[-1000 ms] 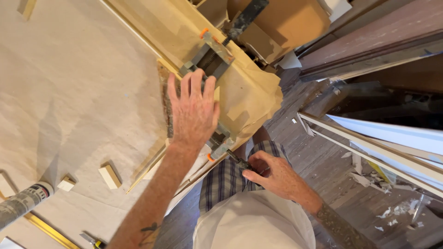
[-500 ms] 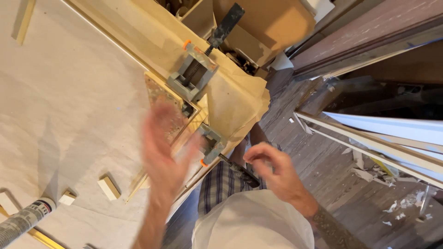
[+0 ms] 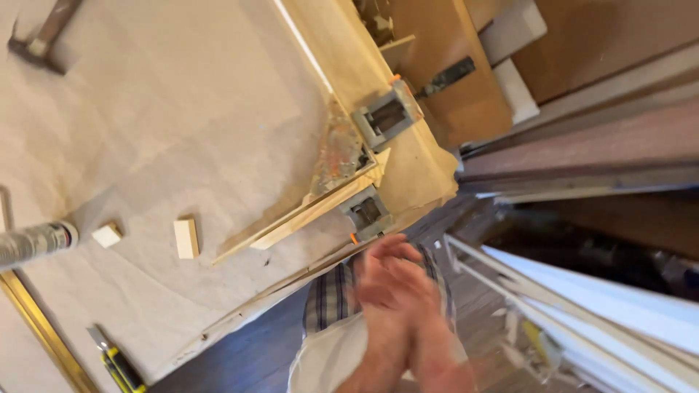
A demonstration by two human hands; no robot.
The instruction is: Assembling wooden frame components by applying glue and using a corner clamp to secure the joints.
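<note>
My left hand [image 3: 377, 285] and my right hand [image 3: 422, 309] are pressed together palm to palm in front of my body, just off the table edge, both blurred by motion. Nothing shows in either hand. Just above them, a pale wooden moulding strip [image 3: 313, 211] meets a mottled frame piece [image 3: 338, 149] at a corner. Two grey corner clamps hold that joint: the near clamp [image 3: 368, 211] close to my fingertips, the far clamp [image 3: 386, 116] beyond it.
The table is covered in creased paper [image 3: 182, 109]. On it lie two small wood blocks [image 3: 186, 238] [image 3: 107, 234], a caulk tube [image 3: 36, 244], a hammer [image 3: 44, 36], a yellow-black utility knife [image 3: 116, 364] and a gold strip [image 3: 44, 335]. White boards [image 3: 582, 306] lean at the right.
My left hand has lifted off the clamped corner and swung back to meet my right hand. The view has shifted, so the table's far side now shows.
</note>
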